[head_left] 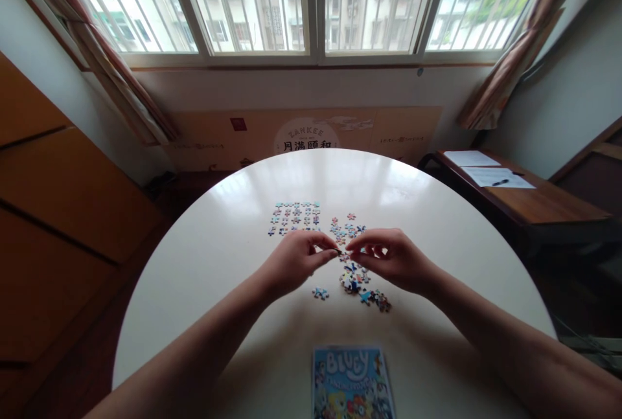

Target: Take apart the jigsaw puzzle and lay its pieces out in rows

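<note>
Over the middle of the white round table, my left hand [301,257] pinches a small dark-edged jigsaw piece [339,251] between thumb and forefinger. My right hand [389,254] is just beside it, thumb and forefinger brought together in a pinch; what lies between those tips is too small to make out. Below and around the fingertips lies a loose heap of jigsaw pieces [350,283], partly hidden by the hands. Beyond my left hand, several pieces [296,212] are laid out in separate rows. A blue piece or small cluster [320,293] lies apart, nearer to me.
A blue "Bluey" picture sheet or box [352,380] lies at the near side of the white table [194,263]. To the right, a wooden desk [549,202] holds papers [495,177] and a pen. Windows and curtains are behind; an orange-brown cabinet [58,212] stands left.
</note>
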A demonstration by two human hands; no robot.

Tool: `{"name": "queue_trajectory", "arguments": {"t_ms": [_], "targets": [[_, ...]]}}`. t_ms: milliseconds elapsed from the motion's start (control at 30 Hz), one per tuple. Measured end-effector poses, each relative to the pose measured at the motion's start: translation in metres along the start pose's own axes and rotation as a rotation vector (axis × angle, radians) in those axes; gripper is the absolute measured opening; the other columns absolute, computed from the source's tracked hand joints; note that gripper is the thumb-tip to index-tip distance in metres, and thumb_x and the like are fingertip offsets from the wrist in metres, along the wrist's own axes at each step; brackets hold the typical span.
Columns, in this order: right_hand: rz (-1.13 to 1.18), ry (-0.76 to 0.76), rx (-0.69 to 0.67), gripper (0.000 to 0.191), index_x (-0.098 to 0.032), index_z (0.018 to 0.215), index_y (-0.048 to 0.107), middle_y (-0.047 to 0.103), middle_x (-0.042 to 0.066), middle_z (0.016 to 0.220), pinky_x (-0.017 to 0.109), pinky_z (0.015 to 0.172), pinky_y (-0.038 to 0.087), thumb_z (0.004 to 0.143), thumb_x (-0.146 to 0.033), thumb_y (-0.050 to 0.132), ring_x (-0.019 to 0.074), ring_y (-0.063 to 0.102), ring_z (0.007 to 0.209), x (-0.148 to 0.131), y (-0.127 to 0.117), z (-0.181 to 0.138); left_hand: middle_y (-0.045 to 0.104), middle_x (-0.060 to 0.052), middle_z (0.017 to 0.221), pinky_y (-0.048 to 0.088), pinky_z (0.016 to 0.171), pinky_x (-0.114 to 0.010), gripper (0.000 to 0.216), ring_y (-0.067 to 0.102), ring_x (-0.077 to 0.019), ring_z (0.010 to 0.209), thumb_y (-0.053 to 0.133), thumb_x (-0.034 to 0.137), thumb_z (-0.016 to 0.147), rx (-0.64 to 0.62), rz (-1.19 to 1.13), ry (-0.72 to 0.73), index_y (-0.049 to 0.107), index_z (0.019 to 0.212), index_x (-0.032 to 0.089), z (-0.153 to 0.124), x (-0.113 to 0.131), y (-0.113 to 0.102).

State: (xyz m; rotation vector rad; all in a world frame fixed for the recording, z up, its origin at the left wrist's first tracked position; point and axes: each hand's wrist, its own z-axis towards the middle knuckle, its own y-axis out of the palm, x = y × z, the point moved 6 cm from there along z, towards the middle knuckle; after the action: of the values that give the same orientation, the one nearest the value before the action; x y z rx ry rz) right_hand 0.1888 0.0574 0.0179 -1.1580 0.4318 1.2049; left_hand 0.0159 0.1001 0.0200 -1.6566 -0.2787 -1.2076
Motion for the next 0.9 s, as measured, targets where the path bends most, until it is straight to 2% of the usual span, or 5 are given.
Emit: {"name": "queue_trajectory", "arguments": {"t_ms": [167,267,500,733,900], "targets": [[-0.08,0.061,0.09,0.017,-0.018,0.094,0.077,0.073,0.005,0.084,0.021,0.055,0.046,0.089,-0.031,0.066,0.0096,0.06,0.067,0.012,-0.02,0.002,0.067,-0.001,0.07,0.038,0.051,-0.025,0.029,0.047,-0.0111,0.051,0.061,0.035,0.08,0.041,0.127,-0.282,0.076,0.099,0.018,0.0,-0.035,-0.054],[-0.112,0.066,0.087,0.018,-0.019,0.094,0.077,0.073,0.005,0.084,0.022,0.056,0.046,0.089,-0.032,0.066,0.0097,0.06,0.066,0.015,-0.022,0.001,0.07,-0.003,0.079,0.04,0.052,-0.026,0.035,0.052,-0.0135,0.057,0.063,0.036,0.075,0.023,0.196,-0.392,0.072,0.105,0.018,-0.002,-0.054,-0.072],[-0.127,0.021,0.057,0.017,-0.019,0.093,0.077,0.073,0.004,0.083,0.021,0.055,0.046,0.089,-0.03,0.065,0.0081,0.058,0.062,0.011,-0.018,0.0,0.074,-0.005,0.086,0.044,0.057,-0.028,0.022,0.061,-0.0178,0.064,0.064,0.032,0.071,-0.051,0.303,-0.432,0.067,0.088,0.019,-0.001,-0.065,-0.065],[-0.131,0.046,0.006,0.018,-0.019,0.097,0.077,0.074,0.005,0.087,0.021,0.055,0.047,0.09,-0.029,0.064,0.008,0.058,0.062,0.014,-0.017,0.0,0.074,-0.006,0.091,0.043,0.064,-0.03,0.02,0.065,-0.0225,0.079,0.063,0.038,0.076,-0.006,0.512,-0.413,0.068,0.086,0.021,0.001,-0.061,-0.06],[-0.145,0.05,-0.023,0.019,-0.019,0.098,0.077,0.074,0.006,0.09,0.021,0.056,0.047,0.09,-0.029,0.063,0.0089,0.059,0.064,0.014,-0.016,0.0,0.073,-0.006,0.093,0.044,0.066,-0.03,0.018,0.064,-0.0228,0.081,0.062,0.034,0.076,0.042,0.509,-0.368,0.072,0.083,0.021,0.0,-0.059,-0.062]]}}
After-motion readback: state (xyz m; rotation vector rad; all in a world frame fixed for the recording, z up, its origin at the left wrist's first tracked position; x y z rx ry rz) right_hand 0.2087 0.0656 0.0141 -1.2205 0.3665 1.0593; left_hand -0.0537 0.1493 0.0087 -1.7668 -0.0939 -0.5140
